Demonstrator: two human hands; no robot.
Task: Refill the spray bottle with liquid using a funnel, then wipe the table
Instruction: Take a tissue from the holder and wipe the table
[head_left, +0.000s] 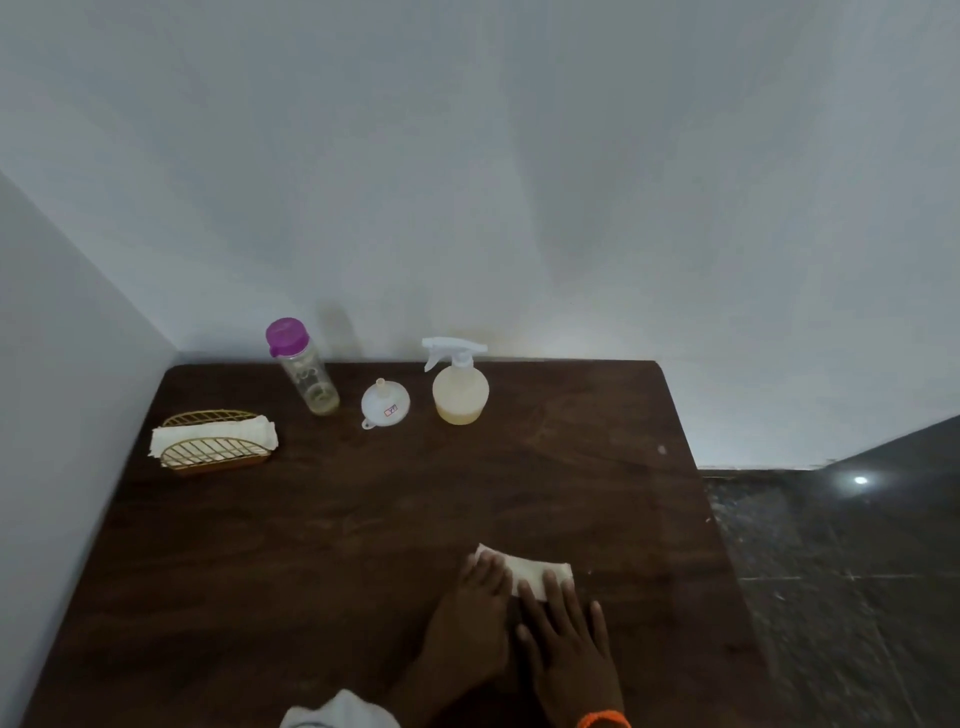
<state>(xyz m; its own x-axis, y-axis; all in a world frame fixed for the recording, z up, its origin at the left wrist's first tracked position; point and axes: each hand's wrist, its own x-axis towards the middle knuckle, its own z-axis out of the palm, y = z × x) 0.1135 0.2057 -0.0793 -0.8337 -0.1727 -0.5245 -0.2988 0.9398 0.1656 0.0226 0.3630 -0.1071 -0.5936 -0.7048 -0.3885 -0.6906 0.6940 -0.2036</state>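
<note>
Both hands lie flat on a folded white tissue (535, 571) near the front of the dark wooden counter (311, 545). The left hand (475, 618) has its fingers straight and spread over the left end of the tissue. The right hand (569, 644) does the same on the right end, with an orange band (602, 719) at its wrist. Flat hands push the tissue down hard, so it can rub the wood — this looks like the wiping part of the job.

The spray bottle (460, 387) stands at the back of the counter with its white sprayer top on. There is pale yellow liquid inside, so the filling seems done. The funnel (385, 402) sits upside down just left of it, wide end on the wood and spout up — a steady way to park it. Further left stands a clear bottle (306, 371) with a purple cap, with only a little yellow liquid at the bottom. It likely gave the liquid.

At the far left a gold wire holder (215, 441) keeps more white tissues upright and easy to pull. All these things stay at the back, well apart from the hands, which leaves room to wipe.
</note>
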